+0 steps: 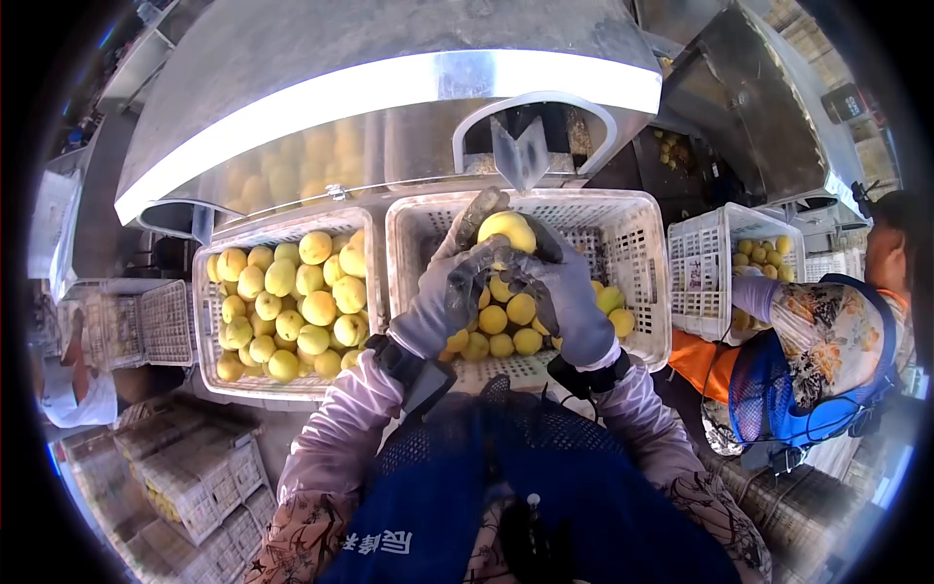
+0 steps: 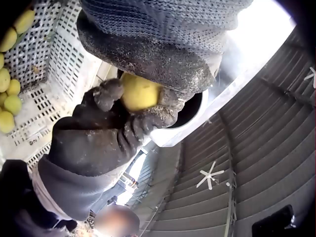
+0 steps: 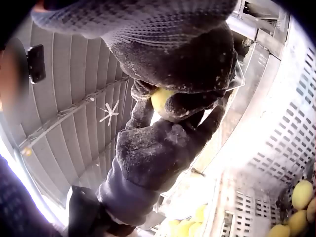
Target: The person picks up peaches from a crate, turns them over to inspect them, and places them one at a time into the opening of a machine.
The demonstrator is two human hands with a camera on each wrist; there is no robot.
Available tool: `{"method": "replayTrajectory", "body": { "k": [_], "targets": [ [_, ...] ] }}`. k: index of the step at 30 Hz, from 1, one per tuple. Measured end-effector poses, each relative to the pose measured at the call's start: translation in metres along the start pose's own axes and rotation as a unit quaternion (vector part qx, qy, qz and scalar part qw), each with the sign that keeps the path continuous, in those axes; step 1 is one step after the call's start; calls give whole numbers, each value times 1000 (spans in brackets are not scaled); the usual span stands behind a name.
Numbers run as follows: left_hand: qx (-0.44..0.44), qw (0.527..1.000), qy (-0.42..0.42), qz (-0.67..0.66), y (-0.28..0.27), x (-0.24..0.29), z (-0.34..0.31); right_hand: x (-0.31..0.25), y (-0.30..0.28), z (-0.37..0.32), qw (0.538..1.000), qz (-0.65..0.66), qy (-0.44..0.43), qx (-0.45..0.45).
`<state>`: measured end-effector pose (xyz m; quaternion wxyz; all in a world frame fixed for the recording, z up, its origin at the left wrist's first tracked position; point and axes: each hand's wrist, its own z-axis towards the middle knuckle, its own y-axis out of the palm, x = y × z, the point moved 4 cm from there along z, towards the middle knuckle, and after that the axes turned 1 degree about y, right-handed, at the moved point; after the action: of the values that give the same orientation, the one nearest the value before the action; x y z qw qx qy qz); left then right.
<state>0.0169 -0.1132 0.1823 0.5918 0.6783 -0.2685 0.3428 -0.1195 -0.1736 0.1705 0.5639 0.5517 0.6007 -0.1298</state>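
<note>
Both hands gloved, raised together over the half-full crate [image 1: 642, 229], w/ one yellow fruit [image 1: 506, 229] clamped between them; fruit sits at 12 o'clock of the pair, its top showing above the fingertips; left hand [image 1: 449, 287] wraps it from approx. 8 o'clock, fingers curled up round its side; right hand [image 1: 572, 297] wraps it from approx. 4 o'clock, fingers curled over the other side; both clenched on the same fruit, gloves touching each other; left wrist view shows the fruit pinched between dark, gritty glove fingers, only a yellow patch visible; right wrist view the same, fruit mostly covered; below the hands, loose yellow fruit lie on the floor of that crate; at 9 o'clock of the hands, a full crate [image 1: 209, 375] heaped w/ yellow fruit, just beside the first; at 12 o'clock, a steel machine hood [image 1: 389, 68] overhangs both crates; at 3 o'clock, a second person [image 1: 827, 341] beside a third crate [image 1: 702, 258].
</note>
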Motion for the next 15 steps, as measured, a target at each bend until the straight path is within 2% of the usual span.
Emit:
{"method": "replayTrajectory", "body": {
  "k": [1,2,3,4,5,7,8,9,10,11,13,15],
  "targets": [
    [-4,998,-21,-63,0,0,3,-6,1,2,998,-64,-2,24],
    [-6,995,-44,-85,-8,0,6,-12,3,7,998,-66,-7,22],
    [-10,996,-39,-85,-10,-1,8,-32,7,11,954,-251,-150,62],
    [3,994,-36,-104,-12,-2,8,-47,14,12,855,-421,-285,100],
    [16,992,-34,-124,-14,-5,8,-48,13,23,852,-423,-290,100],
    [-23,994,-9,-102,-39,-22,-1,-44,2,52,810,-476,-300,166],
    [-38,997,-2,-63,-56,-32,-9,-38,-7,72,811,-504,-236,182],
    [-52,998,6,-23,-70,-38,-17,-38,-4,78,810,-505,-238,181],
    [-56,986,28,153,-81,-41,-27,-38,0,82,798,-516,-238,201],
    [-54,987,28,151,-89,-42,-38,-37,4,87,785,-528,-235,221],
    [-6,993,-48,111,-102,-51,-50,-40,13,100,772,-527,-264,238],
    [22,996,-69,55,-109,-58,-49,-49,20,124,760,-541,-198,301]
  ]
}}
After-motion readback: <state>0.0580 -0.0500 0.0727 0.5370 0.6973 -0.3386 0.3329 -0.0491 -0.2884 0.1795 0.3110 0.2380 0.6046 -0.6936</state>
